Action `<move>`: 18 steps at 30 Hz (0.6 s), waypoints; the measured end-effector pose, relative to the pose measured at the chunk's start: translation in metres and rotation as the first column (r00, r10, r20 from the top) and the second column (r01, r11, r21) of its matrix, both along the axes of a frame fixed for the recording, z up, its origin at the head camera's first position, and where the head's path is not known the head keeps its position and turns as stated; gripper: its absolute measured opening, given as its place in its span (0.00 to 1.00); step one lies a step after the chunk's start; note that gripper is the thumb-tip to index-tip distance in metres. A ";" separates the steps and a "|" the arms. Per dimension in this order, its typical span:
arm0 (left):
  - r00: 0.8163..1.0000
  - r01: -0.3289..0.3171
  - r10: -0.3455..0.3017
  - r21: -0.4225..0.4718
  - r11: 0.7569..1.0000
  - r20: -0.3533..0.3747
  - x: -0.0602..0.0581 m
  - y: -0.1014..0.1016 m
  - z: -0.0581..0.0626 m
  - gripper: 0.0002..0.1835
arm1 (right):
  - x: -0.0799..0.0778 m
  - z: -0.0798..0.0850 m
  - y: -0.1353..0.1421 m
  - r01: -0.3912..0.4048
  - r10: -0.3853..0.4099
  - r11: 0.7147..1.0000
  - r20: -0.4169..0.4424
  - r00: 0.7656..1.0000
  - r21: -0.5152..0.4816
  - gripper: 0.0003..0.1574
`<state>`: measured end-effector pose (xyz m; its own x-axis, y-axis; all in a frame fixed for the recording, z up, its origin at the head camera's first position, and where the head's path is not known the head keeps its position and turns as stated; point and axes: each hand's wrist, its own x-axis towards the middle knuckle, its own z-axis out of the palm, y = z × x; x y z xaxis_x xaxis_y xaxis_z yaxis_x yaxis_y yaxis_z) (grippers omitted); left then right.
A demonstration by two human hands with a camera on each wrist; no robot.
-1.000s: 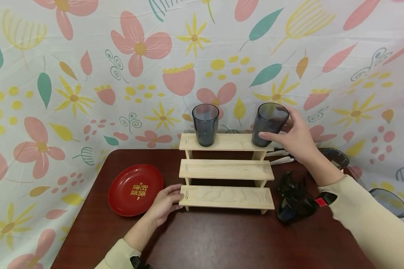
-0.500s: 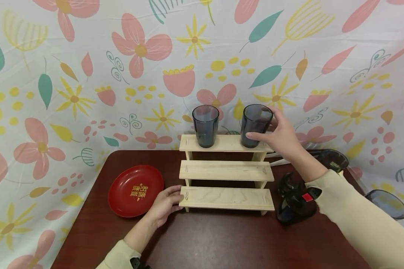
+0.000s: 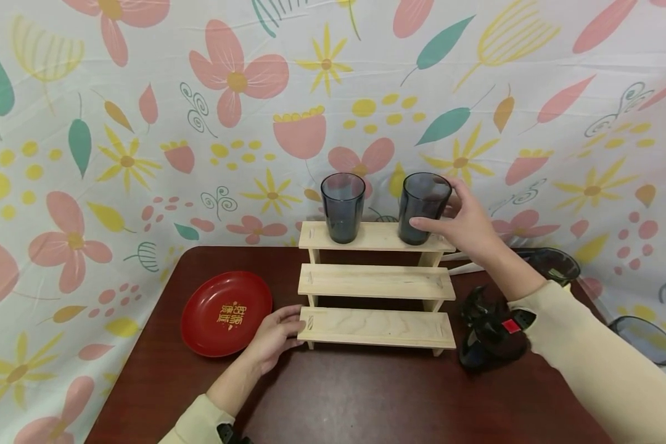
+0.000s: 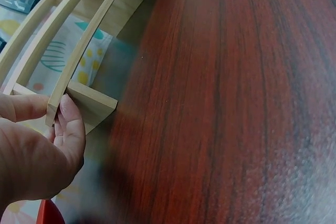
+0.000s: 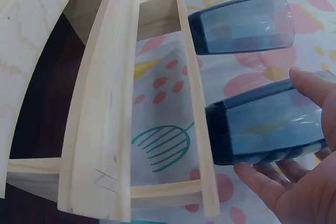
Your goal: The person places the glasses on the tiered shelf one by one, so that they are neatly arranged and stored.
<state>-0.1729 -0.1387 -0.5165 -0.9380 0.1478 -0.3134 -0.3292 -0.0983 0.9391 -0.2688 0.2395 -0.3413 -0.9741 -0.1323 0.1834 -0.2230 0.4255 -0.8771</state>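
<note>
A three-tier pale wooden shelf (image 3: 374,280) stands on the dark red-brown table. On its top tier, a blue-grey tinted glass (image 3: 342,206) stands upright at the left. Further right on that tier is a second tinted glass (image 3: 420,203), gripped by my right hand (image 3: 470,227) from its right side. In the right wrist view, thumb and fingers wrap this glass (image 5: 262,121), its base at the top board. My left hand (image 3: 271,342) holds the left end of the bottom tier. The left wrist view shows thumb and fingers of the left hand (image 4: 39,150) pinching the board's end.
A red plate (image 3: 200,320) with gold characters lies left of the shelf. Right of it are glossy black objects (image 3: 491,342), white handles (image 3: 465,267) and a dark glass bowl (image 3: 555,262). Another tinted glass (image 3: 644,340) shows beyond my right sleeve. Floral cloth (image 3: 244,154) hangs behind.
My right hand has moved the second glass left along the top tier, nearer the first glass, and it now leans less. During the last half second both hands have hardly moved.
</note>
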 end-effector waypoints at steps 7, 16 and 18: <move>1.000 -0.002 0.002 -0.004 1.000 -0.002 0.000 0.001 0.000 0.28 | 0.013 0.009 0.012 -0.017 0.019 0.998 0.035 0.999 -0.064 0.61; 1.000 -0.002 0.002 -0.011 1.000 0.001 0.000 0.001 0.001 0.29 | 0.038 0.007 0.029 -0.027 0.025 0.999 -0.053 0.998 -0.039 0.57; 1.000 -0.002 0.002 -0.015 1.000 0.001 0.001 0.001 0.001 0.29 | 0.045 0.006 0.033 -0.027 0.026 1.000 -0.074 0.997 -0.015 0.56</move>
